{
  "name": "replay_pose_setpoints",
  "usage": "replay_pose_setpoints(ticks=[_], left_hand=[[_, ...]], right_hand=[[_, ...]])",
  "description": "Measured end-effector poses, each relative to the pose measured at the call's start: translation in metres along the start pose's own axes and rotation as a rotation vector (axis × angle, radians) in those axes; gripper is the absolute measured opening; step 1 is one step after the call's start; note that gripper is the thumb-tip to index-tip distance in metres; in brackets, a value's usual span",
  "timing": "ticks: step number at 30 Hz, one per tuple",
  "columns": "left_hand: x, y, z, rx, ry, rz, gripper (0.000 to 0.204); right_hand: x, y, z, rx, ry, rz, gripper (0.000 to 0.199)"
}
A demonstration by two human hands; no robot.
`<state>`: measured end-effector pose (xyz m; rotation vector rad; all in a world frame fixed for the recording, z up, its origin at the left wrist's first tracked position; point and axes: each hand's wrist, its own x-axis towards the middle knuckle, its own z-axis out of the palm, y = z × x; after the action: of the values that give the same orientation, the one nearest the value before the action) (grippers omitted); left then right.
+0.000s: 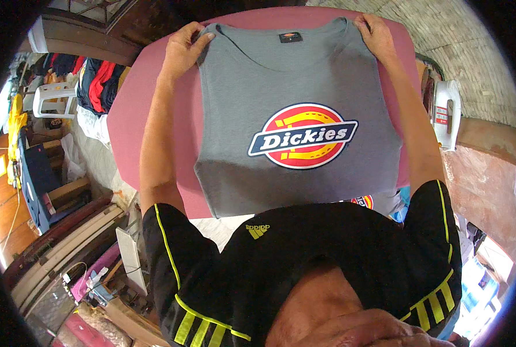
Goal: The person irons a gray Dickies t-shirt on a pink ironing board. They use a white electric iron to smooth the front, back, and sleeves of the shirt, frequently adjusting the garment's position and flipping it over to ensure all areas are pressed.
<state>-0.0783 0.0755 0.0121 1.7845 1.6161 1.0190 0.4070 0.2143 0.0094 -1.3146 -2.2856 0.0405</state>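
A grey sleeveless shirt (229, 115) lies spread out with its neckline toward the far side. A red, yellow and navy printed emblem (304, 136) covers its middle, and a small dark label sits inside the neck. My left hand (187, 50) grips the far left shoulder, thumb and fingers closed at its edge. At the far right shoulder, my right hand (377, 36) holds the cloth with curled fingers. Both arms reach out along the sides of the shirt. Beneath it is a maroon cloth-covered table (151, 124). The shirt's near hem hangs close to my body.
Another grey garment with a similar print (363, 201) shows partly below the near hem. To the left are folded clothes (100, 84), a white plastic chair (54, 99) and stacked boards (67, 243). A white plastic chair (446, 113) stands at the right by a wall.
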Motion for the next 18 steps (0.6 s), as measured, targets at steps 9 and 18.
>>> replay_pose_setpoints(ticks=[9, 18], left_hand=[[-0.002, 0.024, -0.005, 0.358, 0.132, 0.151, 0.032], [-0.096, 0.102, 0.075, 0.839, 0.098, 0.141, 0.074]], right_hand=[[-0.053, -0.092, -0.007, -0.146, 0.179, -0.168, 0.035], [-0.049, -0.114, -0.012, -0.106, -0.015, 0.025, 0.048]])
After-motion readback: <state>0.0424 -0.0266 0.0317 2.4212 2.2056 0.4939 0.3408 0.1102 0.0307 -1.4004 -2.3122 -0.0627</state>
